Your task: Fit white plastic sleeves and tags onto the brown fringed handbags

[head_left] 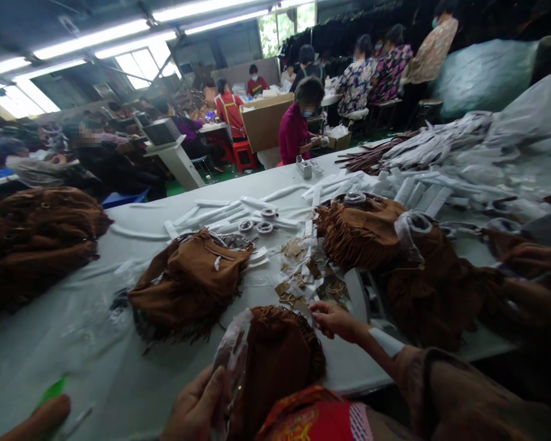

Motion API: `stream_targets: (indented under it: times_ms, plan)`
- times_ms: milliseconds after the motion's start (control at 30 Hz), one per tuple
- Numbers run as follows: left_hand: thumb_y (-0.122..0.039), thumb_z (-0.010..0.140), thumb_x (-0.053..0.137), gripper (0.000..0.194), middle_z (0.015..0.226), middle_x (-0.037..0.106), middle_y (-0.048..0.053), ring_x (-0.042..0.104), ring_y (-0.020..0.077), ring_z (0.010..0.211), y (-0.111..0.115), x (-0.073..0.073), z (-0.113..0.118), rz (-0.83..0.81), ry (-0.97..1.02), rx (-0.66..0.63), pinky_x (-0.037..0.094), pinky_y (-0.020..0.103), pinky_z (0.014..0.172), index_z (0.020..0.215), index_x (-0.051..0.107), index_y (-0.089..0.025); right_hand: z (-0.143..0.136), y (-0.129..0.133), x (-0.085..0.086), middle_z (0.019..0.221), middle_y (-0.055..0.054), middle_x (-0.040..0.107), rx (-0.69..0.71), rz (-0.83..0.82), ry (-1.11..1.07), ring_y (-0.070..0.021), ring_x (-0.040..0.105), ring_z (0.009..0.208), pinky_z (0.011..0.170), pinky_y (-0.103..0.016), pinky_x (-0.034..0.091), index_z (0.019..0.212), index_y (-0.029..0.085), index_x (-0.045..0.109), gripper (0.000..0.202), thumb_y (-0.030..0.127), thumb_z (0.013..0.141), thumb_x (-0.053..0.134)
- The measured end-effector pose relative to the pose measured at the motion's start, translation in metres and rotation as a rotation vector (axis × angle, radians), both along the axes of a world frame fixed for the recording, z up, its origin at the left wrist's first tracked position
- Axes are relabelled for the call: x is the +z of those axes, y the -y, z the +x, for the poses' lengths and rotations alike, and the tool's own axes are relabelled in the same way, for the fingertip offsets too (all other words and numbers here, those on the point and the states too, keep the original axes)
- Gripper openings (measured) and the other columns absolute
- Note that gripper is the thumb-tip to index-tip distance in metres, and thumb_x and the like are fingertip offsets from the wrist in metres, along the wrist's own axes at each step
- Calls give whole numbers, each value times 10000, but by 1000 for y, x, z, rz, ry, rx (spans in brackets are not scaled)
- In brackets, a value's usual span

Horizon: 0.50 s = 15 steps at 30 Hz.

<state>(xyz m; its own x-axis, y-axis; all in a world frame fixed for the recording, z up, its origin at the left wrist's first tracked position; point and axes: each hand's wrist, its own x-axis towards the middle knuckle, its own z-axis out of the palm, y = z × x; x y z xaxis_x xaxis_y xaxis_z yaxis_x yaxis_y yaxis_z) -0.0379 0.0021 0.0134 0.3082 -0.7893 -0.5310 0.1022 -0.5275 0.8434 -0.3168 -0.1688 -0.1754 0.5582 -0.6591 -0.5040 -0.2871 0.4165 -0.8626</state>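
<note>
At the near table edge, the left hand (195, 404) is gripping the clear plastic wrap (229, 361) around a brown fringed bag (280, 355). Just beyond, the right hand (335, 320) is pinching closed at the paper tags (303, 269). Farther off, more brown bags (188, 282) are lying on the white table (73, 343).
</note>
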Motion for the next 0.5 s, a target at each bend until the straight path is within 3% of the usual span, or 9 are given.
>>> stream_targets:
  times_ms: [100,233,367,500]
  plan:
    - [-566,758,730,444,543,510,-38,444,84,477,-2,0,-1,-41,-26,35,362,182,435,712,628,-136,30,-18,28,579,82,402,42,64,214,-55,328,446,416,-193,270,982,162,654,518,642,796,592]
    - [-599,760,710,474,526,485,-46,417,74,458,-6,-7,1,-64,-23,64,345,187,435,674,578,-152,65,-44,58,587,57,410,58,158,311,-65,319,503,451,-207,207,872,139,689,583,707,780,595]
    - [-619,797,664,488,555,493,-43,418,74,479,-11,-13,2,-73,-6,65,325,188,445,682,533,-163,85,-67,73,561,65,429,117,155,328,-62,320,510,473,-214,199,740,146,616,506,627,666,757]
    - [-592,826,650,448,585,488,-56,413,65,486,-15,-11,-5,-110,-12,93,323,176,446,759,537,-164,94,-78,78,540,72,414,208,179,378,-63,304,499,472,-221,191,716,156,594,481,612,684,745]
